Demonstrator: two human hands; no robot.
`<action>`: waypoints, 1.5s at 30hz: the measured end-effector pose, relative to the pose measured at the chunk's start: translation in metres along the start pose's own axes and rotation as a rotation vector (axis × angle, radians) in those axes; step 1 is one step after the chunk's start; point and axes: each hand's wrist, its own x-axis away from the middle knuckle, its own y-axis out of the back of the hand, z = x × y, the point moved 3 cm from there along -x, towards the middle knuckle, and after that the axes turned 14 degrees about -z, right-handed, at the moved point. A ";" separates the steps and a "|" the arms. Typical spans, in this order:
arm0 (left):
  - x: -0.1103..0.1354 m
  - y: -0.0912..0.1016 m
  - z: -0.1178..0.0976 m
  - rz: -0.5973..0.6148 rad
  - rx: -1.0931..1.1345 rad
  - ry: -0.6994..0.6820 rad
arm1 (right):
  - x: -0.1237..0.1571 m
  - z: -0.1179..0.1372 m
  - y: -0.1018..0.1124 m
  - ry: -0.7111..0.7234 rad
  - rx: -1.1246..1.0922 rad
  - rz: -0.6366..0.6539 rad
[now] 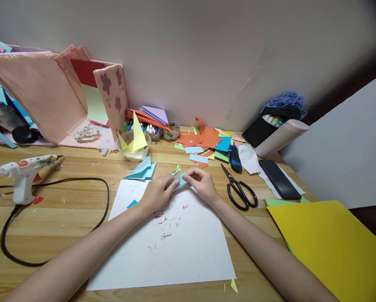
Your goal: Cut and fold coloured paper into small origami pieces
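Note:
A small piece of light blue paper is pinched between both hands above the far edge of a white sheet. My left hand closes on its left side, thumb on top. My right hand grips its right end between thumb and fingertips. Folded light blue paper lies just beyond my left hand. On the sheet, left of that hand, sits a small blue scrap. The sheet carries red, blue and dark marks.
Black-handled scissors lie right of my hands. At left stands a white glue gun, its black cord looping across the table. A plastic bowl holds yellow folded paper. Colored scraps, a phone and yellow sheets lie around.

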 end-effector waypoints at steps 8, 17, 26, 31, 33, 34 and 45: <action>0.000 -0.001 0.000 0.017 -0.025 -0.015 | -0.001 -0.003 0.002 0.000 -0.022 -0.020; 0.000 0.002 -0.003 0.001 -0.038 -0.005 | -0.004 -0.004 0.005 -0.077 -0.048 -0.072; 0.000 0.002 -0.002 0.002 -0.040 0.007 | -0.006 -0.005 0.005 -0.113 -0.108 -0.075; 0.000 0.001 -0.001 0.009 -0.028 0.027 | -0.006 -0.005 0.005 -0.113 -0.125 -0.068; 0.000 0.000 -0.001 0.008 -0.021 0.029 | -0.006 -0.005 0.005 -0.102 -0.119 -0.067; -0.001 0.000 -0.001 0.006 -0.021 0.029 | -0.006 -0.005 0.005 -0.094 -0.115 -0.066; -0.001 0.002 0.003 -0.048 0.047 0.055 | 0.000 -0.002 0.000 -0.057 -0.129 0.034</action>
